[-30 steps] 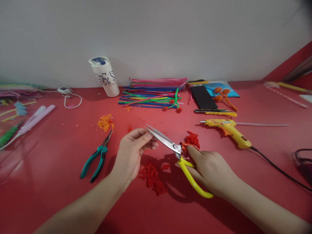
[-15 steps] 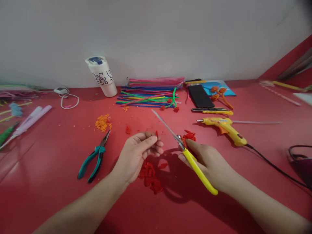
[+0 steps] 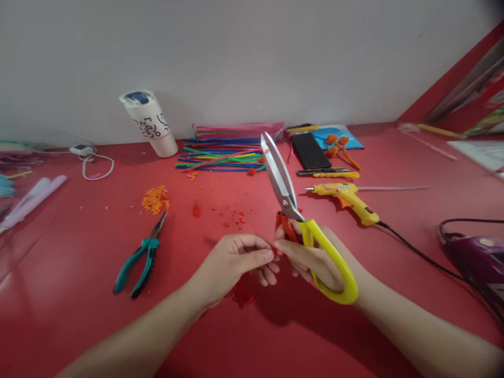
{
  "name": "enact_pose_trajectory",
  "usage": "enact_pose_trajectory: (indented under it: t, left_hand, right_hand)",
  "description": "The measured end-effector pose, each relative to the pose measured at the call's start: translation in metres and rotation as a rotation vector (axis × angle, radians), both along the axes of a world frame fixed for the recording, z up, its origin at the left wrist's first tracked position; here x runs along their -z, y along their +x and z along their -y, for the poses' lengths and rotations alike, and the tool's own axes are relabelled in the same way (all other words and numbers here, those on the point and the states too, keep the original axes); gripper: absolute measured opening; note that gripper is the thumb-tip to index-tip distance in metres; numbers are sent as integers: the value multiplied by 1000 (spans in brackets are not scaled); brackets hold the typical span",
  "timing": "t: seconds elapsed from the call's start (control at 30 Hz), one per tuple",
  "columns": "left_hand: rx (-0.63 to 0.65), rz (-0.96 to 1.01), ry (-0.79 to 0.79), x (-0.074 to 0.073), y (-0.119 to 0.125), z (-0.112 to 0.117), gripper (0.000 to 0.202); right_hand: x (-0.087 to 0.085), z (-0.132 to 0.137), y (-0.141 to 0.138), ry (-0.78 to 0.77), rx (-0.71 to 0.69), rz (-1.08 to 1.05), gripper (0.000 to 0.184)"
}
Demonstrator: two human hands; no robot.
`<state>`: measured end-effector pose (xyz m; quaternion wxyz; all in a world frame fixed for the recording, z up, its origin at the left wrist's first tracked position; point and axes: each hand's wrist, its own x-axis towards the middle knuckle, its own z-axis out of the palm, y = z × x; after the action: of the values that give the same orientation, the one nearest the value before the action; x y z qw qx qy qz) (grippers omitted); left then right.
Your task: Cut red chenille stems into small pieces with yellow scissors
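My right hand (image 3: 315,260) grips yellow-handled scissors (image 3: 289,202), blades closed and pointing up and away. Its fingertips meet those of my left hand (image 3: 236,260), which pinches a small red piece (image 3: 274,251) between thumb and forefinger. Below my left hand lies a heap of red fuzzy cuttings (image 3: 242,296), partly hidden by the hand. More red crumbs (image 3: 232,217) are scattered on the red table (image 3: 79,315) just beyond the hands.
Teal pliers (image 3: 139,257) lie to the left, an orange scrap pile (image 3: 155,198) behind them. Against the wall: a white cup (image 3: 149,123), coloured pipe cleaners (image 3: 224,152), a black phone (image 3: 309,150). A yellow glue gun (image 3: 348,195) with cord lies right, a purple device (image 3: 478,254) far right.
My right hand swung the scissors from lying low across the table to pointing upward and drew nearer to me. My left hand moved right until both hands' fingertips met. The view shifted right.
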<state>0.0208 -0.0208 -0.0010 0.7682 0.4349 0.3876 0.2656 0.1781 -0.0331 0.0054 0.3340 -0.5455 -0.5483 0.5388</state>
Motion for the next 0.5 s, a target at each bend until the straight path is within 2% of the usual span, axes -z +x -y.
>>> enact_pose_trajectory:
  t: [0.2, 0.33, 0.5]
  left_hand:
    - [-35, -86, 143, 1, 0, -2, 14]
    - [-25, -131, 118, 2, 1, -2, 8]
    - [-81, -187, 145, 0, 1, -2, 5]
  right_hand:
    - [-2, 2, -1, -48, -25, 93, 11]
    - [2, 2, -2, -35, -35, 116, 12]
    - [4, 1, 1, 134, -57, 223, 16]
